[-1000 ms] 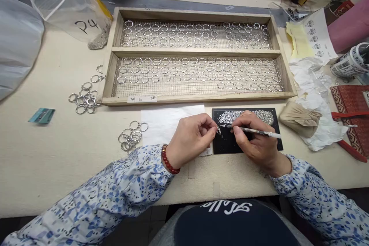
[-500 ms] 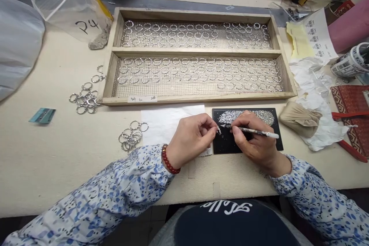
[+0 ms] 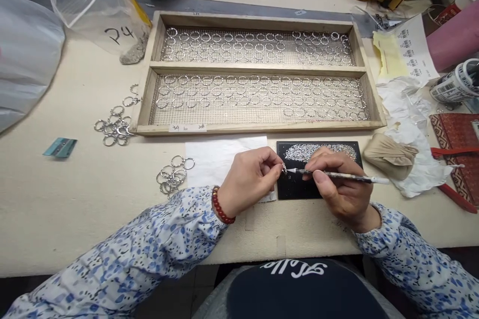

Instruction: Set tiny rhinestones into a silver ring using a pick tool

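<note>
Between thumb and fingertips, my left hand (image 3: pixel 251 177) pinches a small silver ring (image 3: pixel 284 168), most of it hidden by the fingers. My right hand (image 3: pixel 341 182) holds a slim pen-like stick (image 3: pixel 348 176) with a pale pointed tip. That tip touches or nearly touches the ring. Below both hands lies a black tray (image 3: pixel 295 190) with a spread of tiny shiny stones (image 3: pixel 314 152) along its far side. A white paper sheet (image 3: pixel 209 159) lies partly under my left hand. Loose silver rings (image 3: pixel 172 173) are heaped left of the sheet.
A wooden frame with wire mesh (image 3: pixel 258 128) holds rows of silver rings behind my hands. More rings (image 3: pixel 116 127) lie at its left, near a teal packet (image 3: pixel 60 147) and a marked plastic bag (image 3: pixel 119 35). A beige cloth bundle (image 3: pixel 389 155) and red-handled pliers (image 3: pixel 458 197) are at right.
My right hand has shifted slightly right, and the stick now lies flatter, its tip against or close to the ring. My left hand keeps its pinch, almost unmoved.
</note>
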A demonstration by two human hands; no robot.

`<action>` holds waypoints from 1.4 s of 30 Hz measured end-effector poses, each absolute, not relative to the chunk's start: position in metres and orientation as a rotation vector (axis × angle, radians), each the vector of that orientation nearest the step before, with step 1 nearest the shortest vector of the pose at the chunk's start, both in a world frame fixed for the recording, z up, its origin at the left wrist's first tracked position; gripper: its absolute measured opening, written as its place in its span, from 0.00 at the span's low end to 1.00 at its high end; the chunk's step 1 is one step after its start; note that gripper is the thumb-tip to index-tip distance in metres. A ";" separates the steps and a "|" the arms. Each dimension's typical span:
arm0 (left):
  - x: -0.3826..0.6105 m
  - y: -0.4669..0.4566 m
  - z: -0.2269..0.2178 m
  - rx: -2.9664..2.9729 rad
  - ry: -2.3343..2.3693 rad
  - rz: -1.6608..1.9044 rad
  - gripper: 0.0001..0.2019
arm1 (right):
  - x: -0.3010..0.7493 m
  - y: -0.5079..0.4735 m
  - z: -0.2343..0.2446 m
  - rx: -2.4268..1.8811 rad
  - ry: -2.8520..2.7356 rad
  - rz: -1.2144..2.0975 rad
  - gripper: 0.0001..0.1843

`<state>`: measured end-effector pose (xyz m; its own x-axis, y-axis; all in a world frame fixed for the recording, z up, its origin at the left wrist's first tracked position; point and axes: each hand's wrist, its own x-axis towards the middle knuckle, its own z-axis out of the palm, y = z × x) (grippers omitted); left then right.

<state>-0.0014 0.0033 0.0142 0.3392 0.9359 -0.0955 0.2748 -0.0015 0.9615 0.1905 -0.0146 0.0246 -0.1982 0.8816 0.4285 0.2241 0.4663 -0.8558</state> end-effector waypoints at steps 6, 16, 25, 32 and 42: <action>-0.001 0.003 0.013 1.512 1.145 0.765 0.04 | 0.190 -0.014 0.024 -0.966 -1.702 0.790 0.08; -0.002 0.003 0.011 1.507 1.146 0.763 0.04 | 0.191 -0.015 0.024 -0.959 -1.710 0.792 0.08; -0.002 0.004 0.013 1.531 1.145 0.768 0.03 | 0.191 -0.014 0.023 -0.936 -1.738 0.798 0.09; -0.001 0.004 0.014 1.542 1.139 0.780 0.04 | 0.191 -0.014 0.023 -0.963 -1.715 0.781 0.07; -0.001 0.005 0.013 1.557 1.149 0.790 0.04 | 0.191 -0.015 0.022 -0.979 -1.678 0.776 0.08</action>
<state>-0.0008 0.0047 0.0135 0.3341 0.9409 -0.0559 0.2846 -0.0441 0.9576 0.1909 -0.0145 0.0224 -0.1700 0.8840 0.4355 0.2406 0.4658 -0.8516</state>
